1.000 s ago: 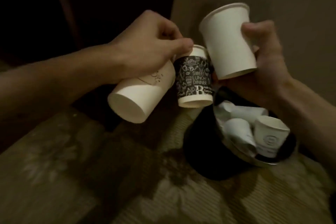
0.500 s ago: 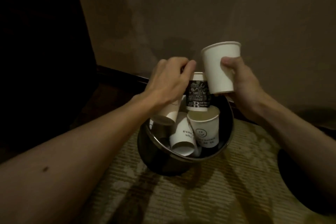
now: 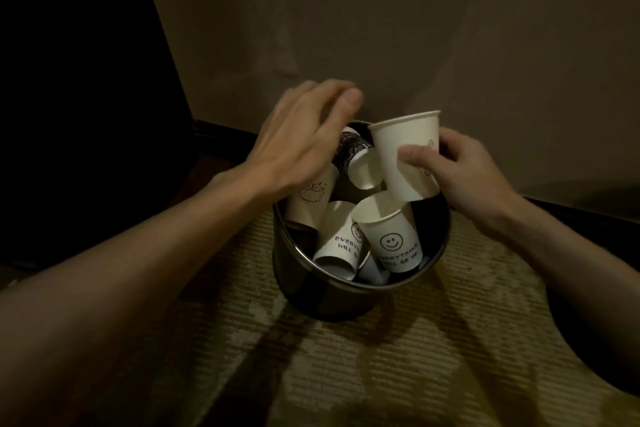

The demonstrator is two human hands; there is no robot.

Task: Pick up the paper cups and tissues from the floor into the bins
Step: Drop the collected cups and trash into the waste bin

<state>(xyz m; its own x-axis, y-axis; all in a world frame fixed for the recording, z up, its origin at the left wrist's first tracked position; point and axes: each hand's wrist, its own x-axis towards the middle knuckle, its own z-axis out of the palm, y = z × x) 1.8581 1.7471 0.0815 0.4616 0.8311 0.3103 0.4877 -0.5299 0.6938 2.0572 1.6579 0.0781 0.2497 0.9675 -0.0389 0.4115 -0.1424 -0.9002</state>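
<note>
A round dark bin (image 3: 346,291) with a shiny rim stands on the carpet by the wall. Several paper cups lie inside, among them a smiley cup (image 3: 391,236), a second printed white cup (image 3: 341,246), a black patterned cup (image 3: 353,149) and a white cup with a cartoon face (image 3: 313,194). My right hand (image 3: 460,170) grips a plain white cup (image 3: 405,152) upright over the bin's right side. My left hand (image 3: 304,128) hovers over the bin's left side with fingers spread, holding nothing.
A beige wall (image 3: 381,28) rises just behind the bin, with a dark skirting board (image 3: 221,130) at its foot. Dark furniture (image 3: 79,80) fills the left. The patterned carpet (image 3: 381,357) spreads in front, and a dark round shape (image 3: 602,333) sits at the right edge.
My left hand has let go of the black patterned cup and the white cartoon cup, which now lie in the bin. My right hand has lowered its white cup toward the bin.
</note>
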